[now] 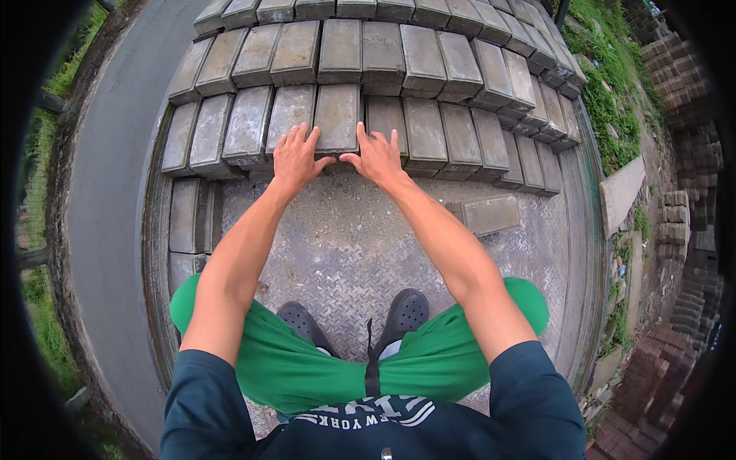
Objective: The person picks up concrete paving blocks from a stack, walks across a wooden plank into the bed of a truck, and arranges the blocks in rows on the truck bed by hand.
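A grey concrete paving block (337, 115) lies in the near row of a stacked pile, its near end between my two hands. My left hand (296, 159) has its fingers spread over the neighbouring block (291, 109), and its thumb points in toward the near end of the middle block. On the other side, my right hand (378, 159) has its fingers apart along that block's right edge, thumb also pointing inward. Both hands look open; whether the thumbs press on the block I cannot tell.
Rows of blocks (383, 63) rise in steps ahead. A loose block (491, 215) lies on the patterned metal floor (345, 268), right of centre. More blocks (185, 218) stand at the left edge. A paved road (107, 207) runs left; grass (590, 61) and stacked bricks (682, 161) are right.
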Motion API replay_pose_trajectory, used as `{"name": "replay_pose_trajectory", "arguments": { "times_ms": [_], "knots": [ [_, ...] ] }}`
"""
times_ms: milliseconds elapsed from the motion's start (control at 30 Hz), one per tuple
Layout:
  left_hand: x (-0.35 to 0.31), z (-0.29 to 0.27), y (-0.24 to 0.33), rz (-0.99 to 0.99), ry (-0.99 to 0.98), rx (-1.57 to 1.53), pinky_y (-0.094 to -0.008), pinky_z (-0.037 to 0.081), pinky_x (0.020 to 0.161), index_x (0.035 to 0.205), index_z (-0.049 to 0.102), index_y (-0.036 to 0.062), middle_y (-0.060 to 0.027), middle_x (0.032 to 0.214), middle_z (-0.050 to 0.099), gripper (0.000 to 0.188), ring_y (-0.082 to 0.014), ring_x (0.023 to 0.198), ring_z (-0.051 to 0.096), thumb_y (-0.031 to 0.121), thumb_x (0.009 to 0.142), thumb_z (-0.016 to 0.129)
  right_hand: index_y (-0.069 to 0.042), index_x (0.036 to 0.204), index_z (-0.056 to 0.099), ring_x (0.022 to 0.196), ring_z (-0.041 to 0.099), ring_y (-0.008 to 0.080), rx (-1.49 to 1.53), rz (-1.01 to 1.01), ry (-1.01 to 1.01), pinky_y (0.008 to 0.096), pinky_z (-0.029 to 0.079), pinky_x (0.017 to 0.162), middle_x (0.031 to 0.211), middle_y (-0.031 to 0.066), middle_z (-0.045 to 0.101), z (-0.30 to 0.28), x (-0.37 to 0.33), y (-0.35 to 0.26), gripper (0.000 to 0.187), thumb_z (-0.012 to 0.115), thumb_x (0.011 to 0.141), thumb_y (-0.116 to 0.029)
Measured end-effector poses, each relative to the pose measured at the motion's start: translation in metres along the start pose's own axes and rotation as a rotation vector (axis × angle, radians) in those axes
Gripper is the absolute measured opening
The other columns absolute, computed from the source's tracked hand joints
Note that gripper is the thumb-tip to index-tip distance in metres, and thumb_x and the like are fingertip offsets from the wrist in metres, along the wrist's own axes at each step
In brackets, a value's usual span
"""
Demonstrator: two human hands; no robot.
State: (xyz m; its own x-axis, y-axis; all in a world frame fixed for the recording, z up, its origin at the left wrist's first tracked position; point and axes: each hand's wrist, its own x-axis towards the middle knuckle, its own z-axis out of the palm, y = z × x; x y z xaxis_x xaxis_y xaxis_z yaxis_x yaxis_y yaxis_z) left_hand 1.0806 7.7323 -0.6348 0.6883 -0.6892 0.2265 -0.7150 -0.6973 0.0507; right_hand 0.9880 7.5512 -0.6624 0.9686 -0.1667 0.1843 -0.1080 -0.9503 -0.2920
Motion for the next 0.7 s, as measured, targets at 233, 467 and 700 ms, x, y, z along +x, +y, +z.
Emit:
{"name": "replay_pose_trajectory", "arguments": {
  "times_ms": [233, 467, 700],
  "knots": [
    [0.025, -0.054, 0.002, -0.009, -0.347, -0.129, -0.0457, 0.055, 0.077, 0.109, 0.065, 0.0082, -0.0167, 0.096, 0.07, 0.048, -0.0342, 0.09, 0.068, 0.046, 0.08, 0.071, -0.005, 0.141, 0.045, 0.104, 0.064, 0.0371, 0.658, 0.393, -0.258, 0.0455, 0.043, 0.1, 0.102, 0.0161, 0.07, -0.018, -0.005, 0.036, 0.076, 0.063, 0.087, -0.055],
    [-0.013, -0.152, -0.007, -0.022, -0.52, -0.022, -0.0438, 0.053, 0.073, 0.103, 0.067, 0.0069, -0.0128, 0.082, 0.072, 0.038, -0.0326, 0.082, 0.069, 0.04, 0.084, 0.068, -0.005, 0.138, 0.044, 0.128, 0.047, 0.0337, 0.173, -0.022, -0.066, 0.044, 0.044, 0.102, 0.143, 0.0185, 0.045, -0.026, -0.001, -0.012, 0.076, 0.074, 0.08, -0.045],
    [-0.032, -0.184, -0.018, -0.205, -0.434, -0.33, -0.0423, 0.053, 0.073, 0.105, 0.067, 0.0068, -0.0087, 0.085, 0.073, 0.035, -0.0287, 0.083, 0.069, 0.036, 0.086, 0.067, -0.008, 0.143, 0.037, 0.135, 0.041, 0.0374, -0.137, -0.177, -0.296, 0.0455, 0.035, 0.111, 0.144, 0.0265, 0.04, -0.011, 0.018, -0.009, 0.08, 0.077, 0.078, -0.031]
  ]
}}
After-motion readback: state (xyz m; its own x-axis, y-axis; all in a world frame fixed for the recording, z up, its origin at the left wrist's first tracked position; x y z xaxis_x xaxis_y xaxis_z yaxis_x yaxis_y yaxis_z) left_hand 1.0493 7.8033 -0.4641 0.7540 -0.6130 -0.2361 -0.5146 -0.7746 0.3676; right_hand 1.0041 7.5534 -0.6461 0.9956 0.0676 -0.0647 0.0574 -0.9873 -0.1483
